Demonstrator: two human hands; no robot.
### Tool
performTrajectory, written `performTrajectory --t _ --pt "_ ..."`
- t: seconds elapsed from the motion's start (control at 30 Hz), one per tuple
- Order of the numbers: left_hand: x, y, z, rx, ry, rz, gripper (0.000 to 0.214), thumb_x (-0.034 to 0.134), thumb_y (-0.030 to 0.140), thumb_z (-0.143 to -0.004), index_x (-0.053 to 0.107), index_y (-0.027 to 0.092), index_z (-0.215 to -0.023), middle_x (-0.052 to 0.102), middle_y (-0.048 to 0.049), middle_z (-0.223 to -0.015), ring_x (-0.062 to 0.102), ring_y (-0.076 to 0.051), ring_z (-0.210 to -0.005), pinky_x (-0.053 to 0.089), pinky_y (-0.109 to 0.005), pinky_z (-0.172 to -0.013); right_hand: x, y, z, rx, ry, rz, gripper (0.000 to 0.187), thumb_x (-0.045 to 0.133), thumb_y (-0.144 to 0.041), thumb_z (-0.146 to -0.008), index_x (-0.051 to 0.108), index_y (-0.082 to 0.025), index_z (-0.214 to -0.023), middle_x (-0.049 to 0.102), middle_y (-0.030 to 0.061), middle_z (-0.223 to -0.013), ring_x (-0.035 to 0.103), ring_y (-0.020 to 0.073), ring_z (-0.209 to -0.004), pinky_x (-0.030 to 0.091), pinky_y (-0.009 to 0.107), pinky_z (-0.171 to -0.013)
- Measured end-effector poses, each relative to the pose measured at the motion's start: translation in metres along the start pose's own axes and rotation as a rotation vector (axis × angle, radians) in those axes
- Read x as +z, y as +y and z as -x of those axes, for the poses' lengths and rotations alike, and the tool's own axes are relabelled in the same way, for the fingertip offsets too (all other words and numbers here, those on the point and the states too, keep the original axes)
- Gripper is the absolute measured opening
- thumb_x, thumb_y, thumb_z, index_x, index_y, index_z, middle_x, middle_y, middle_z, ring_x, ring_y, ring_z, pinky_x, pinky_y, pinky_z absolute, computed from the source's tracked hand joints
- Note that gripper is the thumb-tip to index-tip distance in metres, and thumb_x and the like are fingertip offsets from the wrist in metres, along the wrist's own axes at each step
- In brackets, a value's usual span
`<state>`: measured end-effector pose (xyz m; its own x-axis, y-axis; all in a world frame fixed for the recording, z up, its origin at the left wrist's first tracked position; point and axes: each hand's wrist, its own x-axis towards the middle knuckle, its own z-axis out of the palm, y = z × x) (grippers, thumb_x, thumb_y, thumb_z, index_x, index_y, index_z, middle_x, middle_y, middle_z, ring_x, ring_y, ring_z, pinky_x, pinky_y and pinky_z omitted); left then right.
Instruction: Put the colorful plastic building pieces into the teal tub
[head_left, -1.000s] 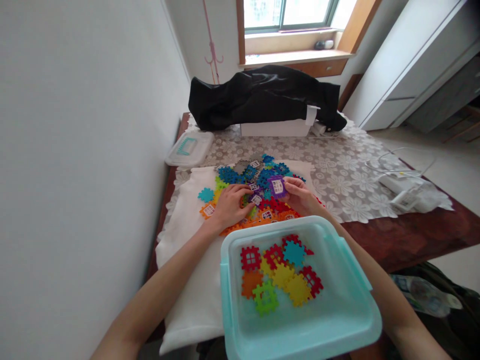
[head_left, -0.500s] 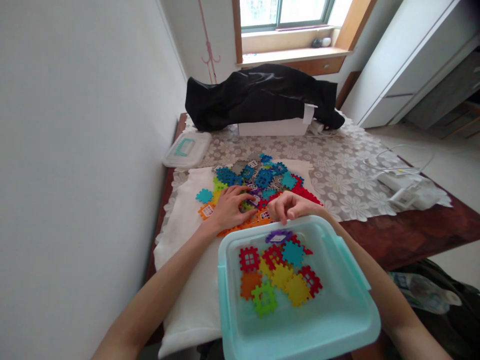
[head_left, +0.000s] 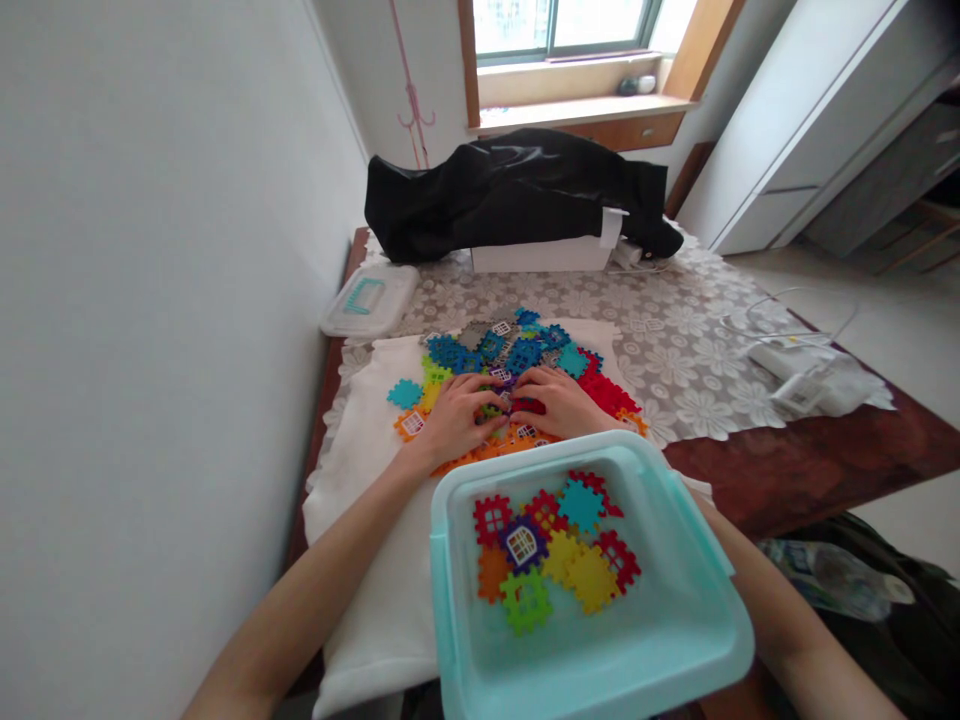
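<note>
My left hand (head_left: 459,418) rests on the pile of plastic building tiles (head_left: 491,345), its fingers and thumb apart around a few pieces. My right hand (head_left: 556,402) reaches into the same pile from the other side, fingers spread and pointing left over red and purple tiles. The two sets of fingertips almost meet. Nearer to me stands a turquoise bin (head_left: 660,640). Several loose tiles lie in it, among them a purple tile with a white window (head_left: 523,543), a blue tile (head_left: 581,505) and a lime green tile (head_left: 526,600).
A white cloth (head_left: 375,570) lies under the pile. The bin's clear lid (head_left: 371,300) is at the back left. A black cover (head_left: 517,190) over a white box stands at the back. A plastic-wrapped item (head_left: 810,380) lies right, with a bottle (head_left: 832,580) below.
The purple window tile has dropped from near the bin's far wall onto the other tiles inside. My right hand has moved from over the bin's rim forward to the pile.
</note>
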<state>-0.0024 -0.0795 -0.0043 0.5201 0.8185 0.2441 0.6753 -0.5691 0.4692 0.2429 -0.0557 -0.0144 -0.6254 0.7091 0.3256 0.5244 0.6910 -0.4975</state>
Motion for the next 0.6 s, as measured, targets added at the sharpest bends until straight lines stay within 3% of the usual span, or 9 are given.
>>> performTrajectory --t 0.17,0.37,0.5,0.6 --pt "-0.0003 0.0004 -0.0005 0.001 0.004 0.018 0.008 0.074 0.028 -0.092 0.077 0.027 -0.099 0.073 -0.0049 -0.130 0.064 -0.026 -0.126 0.044 -0.051 -0.116 0.0011 0.0020 -0.0006 -0.014 -0.033 0.025 0.016 0.072 -0.035 -0.100 0.078 -0.021 -0.105 0.072 0.0089 -0.104 0.064 0.0245 -0.101 0.046 0.038 -0.094" --pt "-0.0023 0.0016 -0.0002 0.029 -0.007 0.032 0.021 0.070 0.024 -0.092 0.076 0.028 -0.111 0.074 -0.0041 -0.128 0.063 -0.026 -0.126 0.043 -0.050 -0.117 0.0000 0.0037 -0.0036 0.050 0.144 -0.134 0.013 0.072 -0.029 -0.098 0.074 -0.020 -0.089 0.068 0.0067 -0.093 0.062 0.0221 -0.092 0.046 0.035 -0.086" --pt "-0.0037 0.0032 0.0009 0.027 -0.002 0.022 0.028 0.068 0.023 -0.090 0.077 0.028 -0.116 0.073 -0.0039 -0.131 0.062 -0.026 -0.126 0.042 -0.049 -0.118 -0.0029 0.0006 -0.0045 0.204 0.336 -0.260 0.016 0.070 -0.030 -0.096 0.070 -0.019 -0.085 0.066 0.0036 -0.082 0.058 0.0188 -0.078 0.045 0.032 -0.073" --pt "-0.0058 0.0051 0.0016 0.039 -0.021 0.006 0.030 0.069 0.020 -0.086 0.078 0.028 -0.113 0.073 -0.0041 -0.126 0.061 -0.026 -0.125 0.041 -0.049 -0.118 -0.0035 0.0001 -0.0050 0.298 0.382 -0.369 0.017 0.068 -0.033 -0.095 0.068 -0.020 -0.085 0.063 -0.0001 -0.073 0.053 0.0158 -0.065 0.042 0.029 -0.063"
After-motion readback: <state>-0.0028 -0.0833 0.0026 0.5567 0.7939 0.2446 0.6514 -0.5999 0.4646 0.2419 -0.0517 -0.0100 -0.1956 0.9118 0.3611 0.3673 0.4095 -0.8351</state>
